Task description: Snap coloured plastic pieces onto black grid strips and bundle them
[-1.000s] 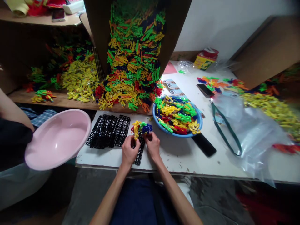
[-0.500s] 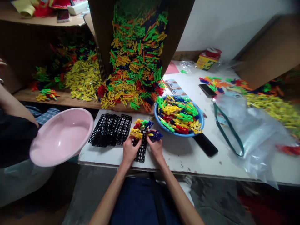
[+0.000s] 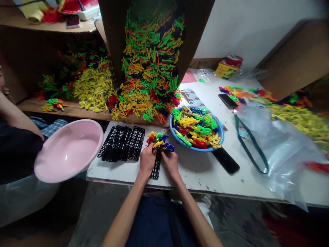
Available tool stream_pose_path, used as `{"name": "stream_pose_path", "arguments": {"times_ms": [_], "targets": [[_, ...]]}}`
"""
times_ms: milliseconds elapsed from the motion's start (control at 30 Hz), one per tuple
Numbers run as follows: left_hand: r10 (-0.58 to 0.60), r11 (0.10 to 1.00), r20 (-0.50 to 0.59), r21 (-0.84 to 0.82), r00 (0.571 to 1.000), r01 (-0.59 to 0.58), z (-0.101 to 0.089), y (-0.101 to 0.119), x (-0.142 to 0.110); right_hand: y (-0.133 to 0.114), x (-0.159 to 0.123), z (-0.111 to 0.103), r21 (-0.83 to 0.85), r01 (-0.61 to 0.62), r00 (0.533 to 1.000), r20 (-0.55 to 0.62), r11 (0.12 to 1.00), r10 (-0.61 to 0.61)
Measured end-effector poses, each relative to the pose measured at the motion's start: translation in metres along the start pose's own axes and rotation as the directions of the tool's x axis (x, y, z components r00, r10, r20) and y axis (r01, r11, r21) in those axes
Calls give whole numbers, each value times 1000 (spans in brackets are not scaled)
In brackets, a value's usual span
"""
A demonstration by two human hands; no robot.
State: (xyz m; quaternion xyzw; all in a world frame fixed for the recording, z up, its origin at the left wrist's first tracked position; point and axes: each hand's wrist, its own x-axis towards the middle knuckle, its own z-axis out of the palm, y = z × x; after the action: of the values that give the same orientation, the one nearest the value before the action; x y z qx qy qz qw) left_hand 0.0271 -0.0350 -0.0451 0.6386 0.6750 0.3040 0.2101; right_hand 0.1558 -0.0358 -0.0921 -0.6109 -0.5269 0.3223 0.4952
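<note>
A black perforated plastic rack lies at the front of the white table, between my hands. Small red, green and blue plastic figures stand clustered at its far end. My left hand is closed on a yellow plastic figure, at the rack's left side. Across from it, my right hand pinches a dark blue plastic figure. Its fingertips are partly hidden by that piece. More black racks lie overlapped to the left of my hands.
A blue basin heaped with colourful figures stands to the right, a black phone beside it. At left is a pink basin near another person's arm. Behind, a tipped cardboard box spills figures. Clear plastic bags lie right.
My left hand has shifted right, bringing the yellow figure over the rack close to the blue one. The right hand has stayed nearly in place; the view has shifted slightly.
</note>
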Motion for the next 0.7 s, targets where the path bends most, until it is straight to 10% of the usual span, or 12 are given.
{"name": "stream_pose_path", "arguments": {"times_ms": [400, 700], "targets": [[-176, 935, 44, 320, 983, 153, -8, 22, 8, -14, 4, 1, 71, 74, 994, 73, 995, -79], [-287, 944, -148, 121, 946, 306, 8, 17, -1, -12, 15, -5, -9, 175, 980, 97, 985, -173]]}}
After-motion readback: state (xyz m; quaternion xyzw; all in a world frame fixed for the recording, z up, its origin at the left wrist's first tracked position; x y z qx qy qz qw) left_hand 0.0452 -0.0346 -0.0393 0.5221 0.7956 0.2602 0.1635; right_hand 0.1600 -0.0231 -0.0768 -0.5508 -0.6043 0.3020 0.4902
